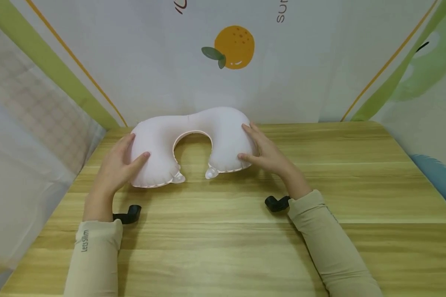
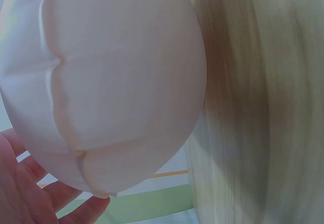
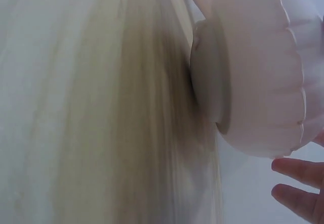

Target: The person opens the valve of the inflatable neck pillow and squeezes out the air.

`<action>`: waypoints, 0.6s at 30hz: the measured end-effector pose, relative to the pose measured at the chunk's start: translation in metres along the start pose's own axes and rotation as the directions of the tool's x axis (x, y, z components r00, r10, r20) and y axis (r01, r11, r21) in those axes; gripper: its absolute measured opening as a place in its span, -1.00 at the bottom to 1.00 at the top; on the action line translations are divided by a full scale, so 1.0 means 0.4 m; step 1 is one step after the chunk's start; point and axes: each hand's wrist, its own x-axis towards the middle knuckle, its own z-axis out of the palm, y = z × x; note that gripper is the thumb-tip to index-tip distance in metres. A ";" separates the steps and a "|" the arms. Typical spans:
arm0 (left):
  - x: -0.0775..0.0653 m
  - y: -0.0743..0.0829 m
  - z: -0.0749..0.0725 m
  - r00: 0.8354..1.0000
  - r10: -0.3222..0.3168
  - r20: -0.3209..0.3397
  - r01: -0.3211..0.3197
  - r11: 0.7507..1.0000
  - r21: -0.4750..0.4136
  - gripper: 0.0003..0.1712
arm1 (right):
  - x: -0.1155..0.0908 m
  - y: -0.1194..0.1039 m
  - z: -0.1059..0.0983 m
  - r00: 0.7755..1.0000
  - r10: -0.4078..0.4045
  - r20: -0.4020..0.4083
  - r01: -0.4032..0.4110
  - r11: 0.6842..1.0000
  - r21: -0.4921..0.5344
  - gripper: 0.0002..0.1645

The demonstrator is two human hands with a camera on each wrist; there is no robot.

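Observation:
A pale pink inflatable neck pillow (image 1: 226,132) is held up over the far part of the table, its U opening facing the person. At its left lobe, the left hand (image 1: 113,167) grips the outer side, thumb on the near face. The right hand (image 1: 265,152) holds the opposite lobe with spread fingers and thumb. Clear tabs hang from both inner ends. In the left wrist view, fingertips (image 2: 88,211) reach the seam of the bulging pillow (image 2: 121,82). The right wrist view shows fingers (image 3: 298,173) beside the seamed pillow edge (image 3: 258,72).
Under the hands is a wood-grain table (image 1: 208,251). A white backdrop with a printed orange (image 1: 235,47) rises behind its far edge. Black wrist-camera mounts (image 1: 278,203) stick out inward from both wrists. A pale curtain (image 1: 29,136) hangs at the left.

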 end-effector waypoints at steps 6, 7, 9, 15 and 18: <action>-0.010 -0.003 0.002 1.000 -0.009 0.001 0.009 1.000 -0.020 -0.10 | 0.004 0.013 0.004 0.999 -0.034 0.003 0.034 0.999 0.000 0.02; -0.012 -0.004 0.001 1.000 -0.012 0.003 0.012 1.000 -0.021 -0.10 | 0.004 0.013 0.004 0.999 -0.037 0.006 0.037 0.999 0.001 0.03; -0.014 -0.004 0.001 1.000 -0.011 0.005 0.011 1.000 -0.022 -0.10 | 0.004 0.012 0.005 0.999 -0.034 0.010 0.034 0.999 0.001 0.03; -0.009 0.001 0.001 1.000 0.000 0.014 0.000 0.999 -0.032 -0.09 | -0.001 0.009 0.002 0.999 -0.034 0.001 0.034 0.999 0.006 0.04; -0.003 0.003 -0.001 1.000 0.013 0.013 -0.012 0.998 -0.054 -0.10 | 0.001 0.011 -0.002 0.999 -0.049 -0.008 0.049 0.999 0.014 0.05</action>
